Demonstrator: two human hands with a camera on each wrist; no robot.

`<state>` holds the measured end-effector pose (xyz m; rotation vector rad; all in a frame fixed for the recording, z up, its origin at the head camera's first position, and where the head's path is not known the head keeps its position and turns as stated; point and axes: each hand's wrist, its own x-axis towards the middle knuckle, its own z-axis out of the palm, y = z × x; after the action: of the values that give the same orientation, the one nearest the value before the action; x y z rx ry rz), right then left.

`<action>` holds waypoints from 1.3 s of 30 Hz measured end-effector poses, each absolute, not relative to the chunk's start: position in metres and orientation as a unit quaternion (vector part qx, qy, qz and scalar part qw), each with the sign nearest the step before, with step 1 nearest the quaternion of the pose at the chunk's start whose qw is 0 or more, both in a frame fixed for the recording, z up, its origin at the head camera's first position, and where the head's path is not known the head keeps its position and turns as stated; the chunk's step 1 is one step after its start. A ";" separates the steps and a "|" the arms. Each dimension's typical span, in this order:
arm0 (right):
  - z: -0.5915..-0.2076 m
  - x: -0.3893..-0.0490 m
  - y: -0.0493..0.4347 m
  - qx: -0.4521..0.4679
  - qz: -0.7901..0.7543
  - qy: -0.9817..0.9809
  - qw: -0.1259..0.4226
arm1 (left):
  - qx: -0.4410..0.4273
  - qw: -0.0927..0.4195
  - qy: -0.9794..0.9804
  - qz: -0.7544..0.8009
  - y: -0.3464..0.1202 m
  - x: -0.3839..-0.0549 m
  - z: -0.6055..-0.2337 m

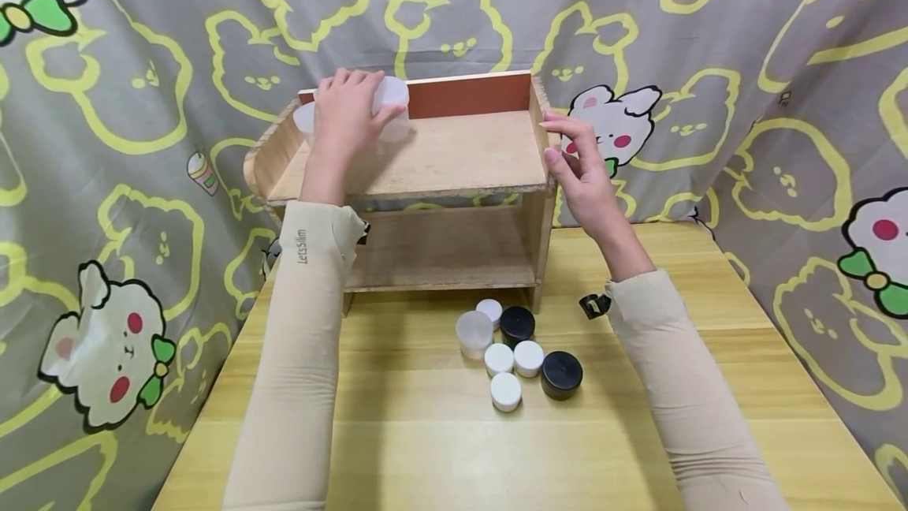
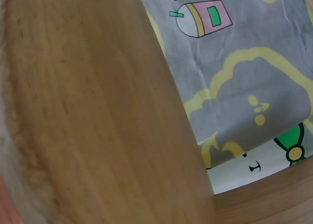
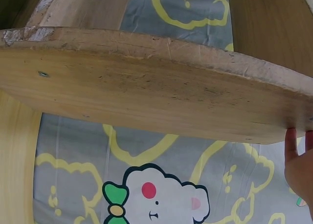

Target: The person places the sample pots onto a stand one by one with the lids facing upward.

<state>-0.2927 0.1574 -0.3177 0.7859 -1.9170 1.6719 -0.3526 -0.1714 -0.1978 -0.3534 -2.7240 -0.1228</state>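
On the left of the top deck of a small wooden shelf point(image 1: 461, 150), my left hand point(image 1: 344, 113) grips a translucent white plastic jar point(image 1: 393, 93) from above. Another whitish jar point(image 1: 305, 118) shows on the far side of that hand, mostly covered by it. My right hand point(image 1: 585, 172) is at the shelf's right side panel point(image 1: 541, 132). In the right wrist view its fingertips point(image 3: 290, 135) rest against the outer face of that wooden panel point(image 3: 161, 94). The left wrist view shows only the wooden side panel point(image 2: 98, 106) and cloth.
On the table point(image 1: 426, 432), before the shelf's right end, stand several small white-lidded jars point(image 1: 506, 391), a translucent jar point(image 1: 474, 333) and two black-lidded jars point(image 1: 561, 374). The lower shelf board point(image 1: 440, 247) lies below the top deck. Patterned cloth point(image 1: 163, 140) hangs behind and at both sides.
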 end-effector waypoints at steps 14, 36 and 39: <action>-0.318 -0.292 0.157 0.286 0.608 -0.701 0.240 | -0.128 0.192 -0.970 -0.072 -0.178 -0.352 -0.192; -0.318 -0.293 0.157 0.291 0.616 -0.690 0.244 | -0.142 0.212 -0.966 -0.044 -0.180 -0.348 -0.193; -0.318 -0.293 0.156 0.289 0.618 -0.690 0.243 | -0.147 0.223 -0.963 -0.044 -0.180 -0.346 -0.194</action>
<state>-0.2927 0.1561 -0.3177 0.7896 -1.8861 1.6878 -0.3462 -0.1796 -0.1935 -0.4047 -2.6583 -0.1216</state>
